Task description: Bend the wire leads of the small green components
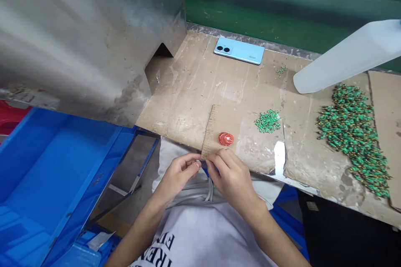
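My left hand point(178, 176) is at the front edge of the cardboard-covered table, its thumb and forefinger pinched together. Close beside it, my right hand point(231, 176) has its fingers bent into a pinch, fingertips almost meeting the left ones. Whatever lies between the fingertips is too small to make out. Just beyond the right hand sits a small red, shiny, round piece point(226, 139) on a loose cardboard strip point(210, 131). A little pile of tiny green pieces point(268, 121) lies farther to the right.
A large heap of green pieces with yellow and dark ends point(354, 137) spreads at the right. Behind are a light blue phone point(239, 50) and a leaning whitish plastic container point(347, 58). A metal housing point(94, 29) and a blue bin point(62, 162) stand at the left.
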The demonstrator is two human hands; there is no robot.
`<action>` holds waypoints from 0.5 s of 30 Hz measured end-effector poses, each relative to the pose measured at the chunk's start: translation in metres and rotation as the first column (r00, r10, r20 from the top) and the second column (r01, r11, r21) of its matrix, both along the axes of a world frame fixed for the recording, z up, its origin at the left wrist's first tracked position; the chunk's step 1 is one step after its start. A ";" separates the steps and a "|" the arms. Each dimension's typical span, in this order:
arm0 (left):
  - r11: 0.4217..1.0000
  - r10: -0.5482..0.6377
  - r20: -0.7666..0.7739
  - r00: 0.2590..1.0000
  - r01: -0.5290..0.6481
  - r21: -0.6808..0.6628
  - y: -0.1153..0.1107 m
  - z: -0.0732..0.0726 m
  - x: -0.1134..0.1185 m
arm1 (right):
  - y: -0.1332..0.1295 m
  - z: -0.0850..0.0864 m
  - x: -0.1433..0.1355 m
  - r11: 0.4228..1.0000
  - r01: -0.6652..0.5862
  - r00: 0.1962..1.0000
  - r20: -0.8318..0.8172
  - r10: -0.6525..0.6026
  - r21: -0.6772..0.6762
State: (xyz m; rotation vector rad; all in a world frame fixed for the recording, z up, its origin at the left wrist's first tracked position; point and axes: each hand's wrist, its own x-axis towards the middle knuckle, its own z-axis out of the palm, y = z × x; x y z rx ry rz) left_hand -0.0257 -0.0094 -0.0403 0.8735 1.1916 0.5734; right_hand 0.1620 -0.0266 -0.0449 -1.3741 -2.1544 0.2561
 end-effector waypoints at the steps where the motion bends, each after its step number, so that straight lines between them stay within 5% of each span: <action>1: 1.000 0.000 0.001 1.000 0.000 -0.002 0.000 0.000 0.000 | 0.000 0.000 0.000 1.000 0.002 1.000 0.002 -0.002 -0.001; 15: 0.998 0.062 -0.030 0.998 -0.061 0.032 -0.001 0.012 -0.003 | -0.001 0.005 0.000 0.998 0.056 0.997 -0.058 -0.053 0.041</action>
